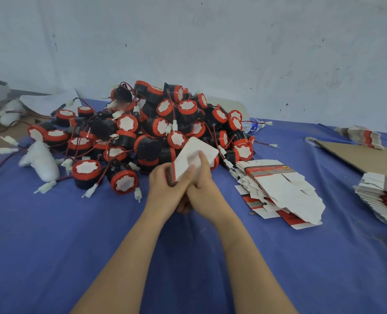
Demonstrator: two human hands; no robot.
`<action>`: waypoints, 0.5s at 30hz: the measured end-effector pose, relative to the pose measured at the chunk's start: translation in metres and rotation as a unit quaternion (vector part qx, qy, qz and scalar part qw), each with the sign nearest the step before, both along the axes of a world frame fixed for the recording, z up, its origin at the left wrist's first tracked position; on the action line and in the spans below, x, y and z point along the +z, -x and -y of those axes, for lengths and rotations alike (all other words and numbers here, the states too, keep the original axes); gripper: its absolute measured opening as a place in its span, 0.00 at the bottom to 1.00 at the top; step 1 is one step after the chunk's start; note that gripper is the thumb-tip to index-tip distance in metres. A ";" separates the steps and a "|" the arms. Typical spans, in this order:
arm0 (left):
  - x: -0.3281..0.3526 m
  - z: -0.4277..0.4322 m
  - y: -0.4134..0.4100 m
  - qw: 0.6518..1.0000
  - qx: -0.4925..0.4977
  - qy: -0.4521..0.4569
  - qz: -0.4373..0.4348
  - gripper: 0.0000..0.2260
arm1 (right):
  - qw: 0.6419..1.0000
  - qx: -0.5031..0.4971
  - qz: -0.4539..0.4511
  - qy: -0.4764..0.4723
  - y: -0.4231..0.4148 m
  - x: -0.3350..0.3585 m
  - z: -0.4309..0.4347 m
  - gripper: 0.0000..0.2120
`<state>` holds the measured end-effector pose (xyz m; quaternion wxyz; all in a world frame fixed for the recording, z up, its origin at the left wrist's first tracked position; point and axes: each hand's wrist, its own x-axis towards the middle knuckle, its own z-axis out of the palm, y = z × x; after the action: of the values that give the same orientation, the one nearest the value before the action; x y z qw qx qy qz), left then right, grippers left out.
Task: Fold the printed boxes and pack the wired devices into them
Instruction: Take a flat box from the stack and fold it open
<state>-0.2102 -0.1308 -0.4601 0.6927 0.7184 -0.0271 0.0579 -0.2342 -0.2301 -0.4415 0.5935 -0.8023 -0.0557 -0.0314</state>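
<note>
Printed box point(194, 155): gripped by left hand point(165, 189) and right hand point(201, 186), fingers curled round it, before device pile point(142, 128)

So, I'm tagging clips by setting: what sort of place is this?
Probably a small packing workshop: a heap of round black-and-red wired devices, stacks of flat printed cardboard boxes, blue-clothed table.

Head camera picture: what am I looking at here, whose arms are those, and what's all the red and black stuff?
The camera sits on a person's head and looks down at their own bare arms; there is no machine. The left hand and right hand together hold a printed box, partly folded, with its white flap up. Behind it on the blue cloth lies a pile of wired devices, round and black with red rims. To the right lie flat unfolded boxes.
</note>
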 end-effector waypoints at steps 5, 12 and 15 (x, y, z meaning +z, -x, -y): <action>-0.005 0.000 -0.001 0.996 0.039 -0.063 0.054 0.17 | 0.999 -0.023 0.011 0.021 0.000 0.000 0.003 0.31; -0.007 0.012 0.002 0.987 0.079 -0.104 0.095 0.14 | 0.961 -0.237 0.142 0.021 -0.003 -0.004 -0.001 0.20; -0.007 0.011 0.002 0.981 0.111 -0.128 0.094 0.14 | 0.955 -0.221 0.066 -0.188 -0.004 0.001 0.008 0.09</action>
<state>-0.2123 -0.1420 -0.4672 0.5790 0.7907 -0.0199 0.1979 -0.2302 -0.2379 -0.4401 0.7065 -0.6649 0.0912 -0.2248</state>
